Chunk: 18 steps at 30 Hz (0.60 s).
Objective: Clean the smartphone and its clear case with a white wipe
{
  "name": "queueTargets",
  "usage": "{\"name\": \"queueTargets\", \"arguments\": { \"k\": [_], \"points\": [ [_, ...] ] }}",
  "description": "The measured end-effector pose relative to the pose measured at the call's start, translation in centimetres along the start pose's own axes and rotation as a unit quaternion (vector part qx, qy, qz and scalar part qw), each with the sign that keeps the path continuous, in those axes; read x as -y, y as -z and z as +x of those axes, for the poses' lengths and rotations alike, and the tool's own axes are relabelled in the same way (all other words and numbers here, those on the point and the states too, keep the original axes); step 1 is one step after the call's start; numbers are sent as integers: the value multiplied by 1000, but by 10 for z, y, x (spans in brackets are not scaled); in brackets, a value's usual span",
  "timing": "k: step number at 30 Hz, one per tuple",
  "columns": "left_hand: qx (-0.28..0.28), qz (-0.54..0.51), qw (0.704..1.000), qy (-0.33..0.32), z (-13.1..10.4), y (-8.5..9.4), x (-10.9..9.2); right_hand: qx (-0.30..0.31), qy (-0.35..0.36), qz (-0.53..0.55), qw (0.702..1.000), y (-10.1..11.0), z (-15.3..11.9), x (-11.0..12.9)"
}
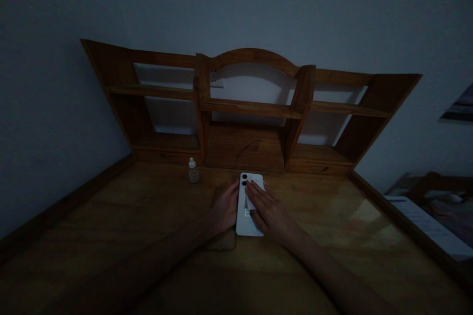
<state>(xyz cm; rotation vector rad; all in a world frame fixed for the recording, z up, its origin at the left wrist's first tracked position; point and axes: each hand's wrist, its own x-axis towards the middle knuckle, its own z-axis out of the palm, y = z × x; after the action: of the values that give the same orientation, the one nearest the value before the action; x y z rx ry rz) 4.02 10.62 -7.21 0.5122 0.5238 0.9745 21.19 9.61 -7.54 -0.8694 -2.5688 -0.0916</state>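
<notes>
A white smartphone (242,227) lies with its back up on the wooden desk, its two dark camera lenses near the far end. Along the phone's left edge, my left hand (224,209) is closed and steadies it. My right hand (271,214) rests across the phone's back with its fingers together, pressing a small white piece (249,203) against it. The dim light hides what that piece is. Partly beneath my left hand and forearm lies a flat, thin-rimmed phone case (225,244).
A small clear bottle with a white cap (193,172) stands left of the phone. Behind it rises a wooden shelf unit (251,108) against the wall. Raised rims border the desk (148,197). Papers (428,226) lie beyond the right rim.
</notes>
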Motion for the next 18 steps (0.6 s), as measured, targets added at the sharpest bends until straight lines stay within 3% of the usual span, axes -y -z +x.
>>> {"name": "queueTargets", "arguments": {
  "k": [4, 11, 14, 18],
  "points": [
    [40, -55, 997, 26, 6, 11, 1, -3, 5, 30, 1000, -1, 0, 0],
    [52, -64, 996, 22, 13, 25, 5, 33, 29, 77, 996, 4, 0, 7],
    [48, -54, 997, 19, 10, 23, 5, 40, 29, 99, 994, 4, 0, 12],
    [61, -50, 997, 28, 4, 12, 3, 5, -6, 125, 992, 0, -2, 12]
  ]
}}
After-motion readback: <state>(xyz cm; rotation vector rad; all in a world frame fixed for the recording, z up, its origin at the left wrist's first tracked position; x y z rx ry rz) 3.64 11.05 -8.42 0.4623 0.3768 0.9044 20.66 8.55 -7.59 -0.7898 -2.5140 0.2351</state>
